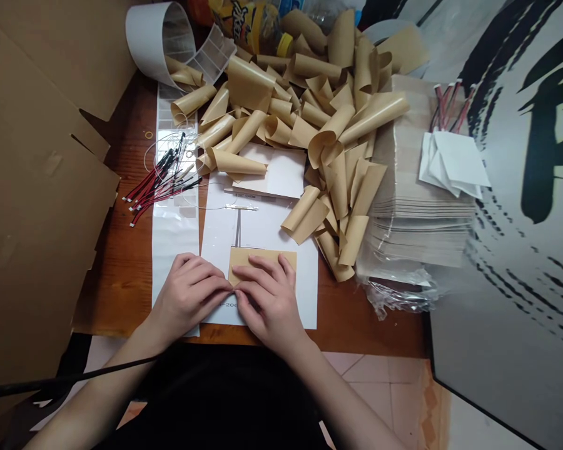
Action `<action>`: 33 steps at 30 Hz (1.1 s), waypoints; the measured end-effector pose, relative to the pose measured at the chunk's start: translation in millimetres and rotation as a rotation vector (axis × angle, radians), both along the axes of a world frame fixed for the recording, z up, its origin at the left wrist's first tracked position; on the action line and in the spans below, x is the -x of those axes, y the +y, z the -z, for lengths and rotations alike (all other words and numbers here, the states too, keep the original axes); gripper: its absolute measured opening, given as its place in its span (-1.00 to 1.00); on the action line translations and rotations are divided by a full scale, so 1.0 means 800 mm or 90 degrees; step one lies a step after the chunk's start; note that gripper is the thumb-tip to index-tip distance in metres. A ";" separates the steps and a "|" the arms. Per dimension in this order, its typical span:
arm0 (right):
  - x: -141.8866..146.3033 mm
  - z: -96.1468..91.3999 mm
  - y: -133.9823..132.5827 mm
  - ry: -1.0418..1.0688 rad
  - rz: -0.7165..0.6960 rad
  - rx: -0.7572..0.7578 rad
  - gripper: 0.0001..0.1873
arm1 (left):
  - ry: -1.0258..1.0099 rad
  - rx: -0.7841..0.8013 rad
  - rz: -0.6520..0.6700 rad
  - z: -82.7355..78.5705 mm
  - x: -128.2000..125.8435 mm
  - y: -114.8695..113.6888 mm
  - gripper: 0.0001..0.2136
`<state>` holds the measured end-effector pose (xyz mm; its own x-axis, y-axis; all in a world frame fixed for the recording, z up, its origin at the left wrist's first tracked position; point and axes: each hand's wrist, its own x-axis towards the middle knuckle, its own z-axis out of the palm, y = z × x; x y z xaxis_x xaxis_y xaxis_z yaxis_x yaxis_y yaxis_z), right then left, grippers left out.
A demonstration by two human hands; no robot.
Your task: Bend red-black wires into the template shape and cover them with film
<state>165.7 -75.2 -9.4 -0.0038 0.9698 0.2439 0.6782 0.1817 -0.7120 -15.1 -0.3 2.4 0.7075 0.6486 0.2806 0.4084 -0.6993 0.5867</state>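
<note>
A small tan paper-backed sheet (263, 257) lies flat on a white sheet (258, 228) near the table's front edge. My left hand (190, 294) pinches the tan sheet's lower left corner with fingers closed. My right hand (269, 297) rests on top of the tan sheet, fingers curled and pressing at the same corner. A thin wire runs up from under the tan sheet toward a white card (274, 175).
A heap of curled tan paper peelings (309, 112) fills the back of the wooden table (122, 275). Red-and-black wire leads (162, 178) lie at left. A stack of tan sheets (417, 194) with white squares (453, 162) stands right. Cardboard (32, 187) leans at left; label roll (152, 37) behind.
</note>
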 end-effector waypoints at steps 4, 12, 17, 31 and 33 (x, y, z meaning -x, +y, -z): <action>-0.001 0.000 0.000 0.002 -0.001 0.000 -0.87 | 0.005 -0.006 -0.005 0.000 0.000 0.000 -0.96; -0.002 0.002 -0.001 0.001 -0.003 0.004 -0.86 | 0.012 -0.003 -0.005 0.001 0.000 0.000 -0.97; -0.002 0.001 0.000 -0.001 -0.006 0.014 -0.87 | 0.017 -0.010 -0.006 -0.001 -0.001 -0.001 -0.95; -0.001 0.003 0.000 -0.011 0.006 0.024 -0.87 | -0.001 -0.098 0.020 0.000 -0.001 -0.007 -0.91; -0.001 0.004 0.000 -0.001 0.006 0.023 -0.88 | 0.002 -0.106 0.023 0.000 -0.001 -0.008 -0.91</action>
<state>166.6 -75.4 -12.3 0.0056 0.9778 0.2093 0.6806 0.1496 -0.7172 -14.4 -6.4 2.7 0.7306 0.5674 0.3798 0.3834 -0.8012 0.4595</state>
